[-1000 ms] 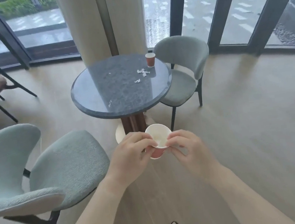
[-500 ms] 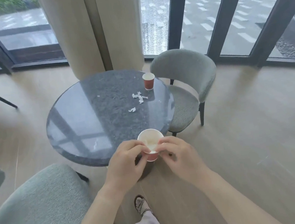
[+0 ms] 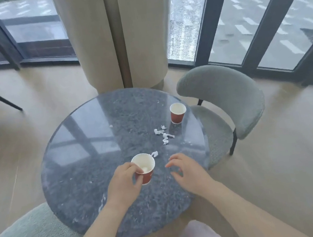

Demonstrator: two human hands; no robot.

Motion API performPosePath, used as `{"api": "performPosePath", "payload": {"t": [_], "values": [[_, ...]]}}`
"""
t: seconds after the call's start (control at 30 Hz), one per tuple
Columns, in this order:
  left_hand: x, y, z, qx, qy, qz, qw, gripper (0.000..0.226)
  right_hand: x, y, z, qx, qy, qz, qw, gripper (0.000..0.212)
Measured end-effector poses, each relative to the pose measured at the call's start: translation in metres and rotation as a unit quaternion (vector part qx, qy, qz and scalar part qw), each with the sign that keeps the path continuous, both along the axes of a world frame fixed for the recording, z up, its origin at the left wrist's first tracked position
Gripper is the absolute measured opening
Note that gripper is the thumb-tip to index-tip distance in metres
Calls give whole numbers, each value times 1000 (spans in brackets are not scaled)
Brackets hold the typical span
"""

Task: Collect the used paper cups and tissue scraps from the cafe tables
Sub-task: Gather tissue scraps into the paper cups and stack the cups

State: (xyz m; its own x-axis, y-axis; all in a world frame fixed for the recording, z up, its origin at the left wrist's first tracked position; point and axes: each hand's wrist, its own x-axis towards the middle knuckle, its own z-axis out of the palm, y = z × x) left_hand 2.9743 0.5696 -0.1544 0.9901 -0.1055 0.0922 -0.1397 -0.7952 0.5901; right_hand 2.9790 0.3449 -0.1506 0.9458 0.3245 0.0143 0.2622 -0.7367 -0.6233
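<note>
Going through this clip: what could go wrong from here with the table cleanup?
The left hand grips the held cup only by its near rim, so it might slip. The far cup stands near the table edge and could be knocked off. The lone scrap may be overlooked.

Lit brightly by soft daylight from the windows [image 3: 185, 26] ahead. Shows pale glare on the polished desk [image 3: 80, 147]. Bends at edges, slightly soft.
</note>
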Motion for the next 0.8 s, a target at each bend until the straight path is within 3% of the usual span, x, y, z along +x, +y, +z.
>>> {"api": "performPosePath", "payload": {"t": [0.27, 0.47, 0.8], "values": [[36, -18, -25, -2, 60, 107, 992, 7, 89, 1, -24, -76, 44, 99, 991, 29], [42, -35, -39, 15, 131, 149, 980, 19, 142, -7, -43, -145, 85, 212, 963, 36], [34, -64, -39, 5, 124, 265, 956, 20, 185, 16, -80, -187, 76, 367, 908, 39]]}}
